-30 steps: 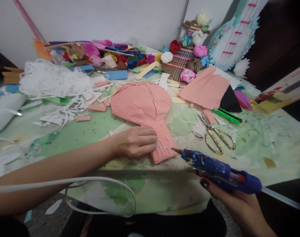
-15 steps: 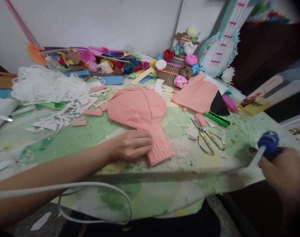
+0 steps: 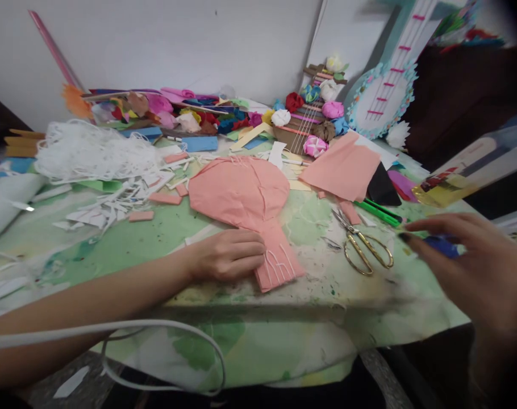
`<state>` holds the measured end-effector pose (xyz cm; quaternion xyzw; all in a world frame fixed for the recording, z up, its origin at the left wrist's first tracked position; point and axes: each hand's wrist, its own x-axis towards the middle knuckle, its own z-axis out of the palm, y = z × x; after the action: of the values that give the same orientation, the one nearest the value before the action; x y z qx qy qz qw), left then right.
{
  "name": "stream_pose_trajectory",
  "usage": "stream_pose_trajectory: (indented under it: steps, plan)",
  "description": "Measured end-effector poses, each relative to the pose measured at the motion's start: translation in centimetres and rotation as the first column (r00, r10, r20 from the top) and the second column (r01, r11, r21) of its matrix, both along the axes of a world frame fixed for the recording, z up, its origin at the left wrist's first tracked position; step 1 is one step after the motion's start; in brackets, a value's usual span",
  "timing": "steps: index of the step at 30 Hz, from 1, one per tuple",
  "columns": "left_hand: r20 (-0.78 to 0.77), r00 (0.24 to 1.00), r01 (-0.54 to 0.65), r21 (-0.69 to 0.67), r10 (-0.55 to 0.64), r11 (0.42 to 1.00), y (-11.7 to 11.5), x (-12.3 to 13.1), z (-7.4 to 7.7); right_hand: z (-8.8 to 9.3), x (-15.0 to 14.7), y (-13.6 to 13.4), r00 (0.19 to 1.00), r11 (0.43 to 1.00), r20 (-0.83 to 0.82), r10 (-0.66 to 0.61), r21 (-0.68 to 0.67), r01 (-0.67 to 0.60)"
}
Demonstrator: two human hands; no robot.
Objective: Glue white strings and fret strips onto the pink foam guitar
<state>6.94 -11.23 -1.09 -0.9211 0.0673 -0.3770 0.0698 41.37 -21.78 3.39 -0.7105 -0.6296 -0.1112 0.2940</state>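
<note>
A pink paper-covered shape [image 3: 241,184], with a rounded body and a narrow neck, lies on the table in front of me. My left hand [image 3: 230,254] is closed over the edge of the neck, fingers curled and pressed together. Thin white cords [image 3: 279,267] run in lines across the neck's near end. At the far right my right hand [image 3: 467,261] is raised, thumb and forefinger apart. Behind it shows part of a blurred blue tool [image 3: 441,247], mostly hidden. Gold-handled scissors [image 3: 363,244] lie left of that hand, close to a green craft knife [image 3: 382,213].
A tangle of white cord [image 3: 88,150] and paper scraps [image 3: 100,204] lie at left. Pink paper [image 3: 344,167], a flowered paper instrument [image 3: 301,130] and a teal one [image 3: 382,102] are at the back. A clear box [image 3: 475,165] is at right. A white cable [image 3: 156,324] loops nearby.
My right hand has moved left and up, its fingers now off the blue tool with the pale stick that it held. My left hand has stayed on the pink neck. The view has shifted slightly.
</note>
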Motion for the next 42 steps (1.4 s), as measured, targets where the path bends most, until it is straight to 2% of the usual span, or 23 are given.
stream_pose_trajectory:
  steps: [1, 2, 3, 6, 7, 9, 13, 16, 20, 26, 30, 35, 42]
  plan:
    - [-0.001, 1.0, -0.001, 0.0, 0.001, 1.0, 0.0, 0.0, 0.1, 0.7, -2.5, 0.6, 0.97, 0.979, -0.172, 0.174, -0.078, -0.19]
    - [-0.006, 1.0, -0.005, 0.001, 0.005, 1.0, -0.1, 0.0, 0.1, 1.2, -5.0, 1.3, 0.881, 0.907, -0.339, 0.329, -0.145, -0.395]
    - [-0.009, 1.0, -0.011, 0.0, 0.011, 1.0, -0.1, 0.0, 0.2, 1.6, -7.3, 2.0, 0.807, 0.827, -0.444, 0.389, -0.218, -0.519]
    - [-0.005, 1.0, -0.027, -0.008, 0.027, 1.0, -0.1, 0.1, 0.3, 1.7, -12.3, 4.3, 0.722, 0.65, -0.52, 0.457, -0.359, -0.67]
    - [0.005, 1.0, -0.029, -0.011, 0.029, 1.0, -0.1, 0.1, 0.3, 1.5, -13.4, 5.0, 0.716, 0.608, -0.526, 0.459, -0.401, -0.685]
    - [0.029, 0.999, -0.031, -0.014, 0.032, 0.999, 0.0, 0.1, 0.3, 1.3, -14.6, 6.1, 0.719, 0.562, -0.517, 0.464, -0.456, -0.69]
    - [0.038, 0.999, -0.026, -0.011, 0.026, 1.0, 0.3, -0.1, 0.4, 1.5, -15.2, 7.0, 0.737, 0.532, -0.516, 0.436, -0.512, -0.674]
    - [0.026, 0.999, -0.041, -0.041, 0.042, 0.998, 0.4, -0.3, 0.3, 1.7, -15.2, 7.1, 0.728, 0.488, -0.557, 0.399, -0.544, -0.683]
    - [0.025, 0.998, -0.054, -0.066, 0.056, 0.996, 0.4, -0.3, 0.1, 1.3, -15.3, 7.0, 0.715, 0.467, -0.588, 0.378, -0.546, -0.695]
    - [0.042, 0.998, -0.049, -0.091, 0.053, 0.995, 0.2, -0.3, 0.2, 1.5, -16.1, 6.7, 0.741, 0.503, -0.589, 0.323, -0.556, -0.662]
    - [0.037, 0.998, -0.045, -0.084, 0.048, 0.995, 0.3, -0.4, 0.2, 1.5, -16.5, 6.6, 0.748, 0.495, -0.6, 0.284, -0.576, -0.65]
    - [0.02, 0.996, -0.089, -0.073, 0.09, 0.993, 0.2, -0.4, 0.4, 1.0, -16.4, 6.6, 0.725, 0.498, -0.626, 0.287, -0.549, -0.671]
    - [0.041, 0.994, -0.096, -0.139, 0.103, 0.986, 0.2, -0.2, 0.0, 0.4, -16.1, 6.8, 0.698, 0.492, -0.644, 0.314, -0.518, -0.7]
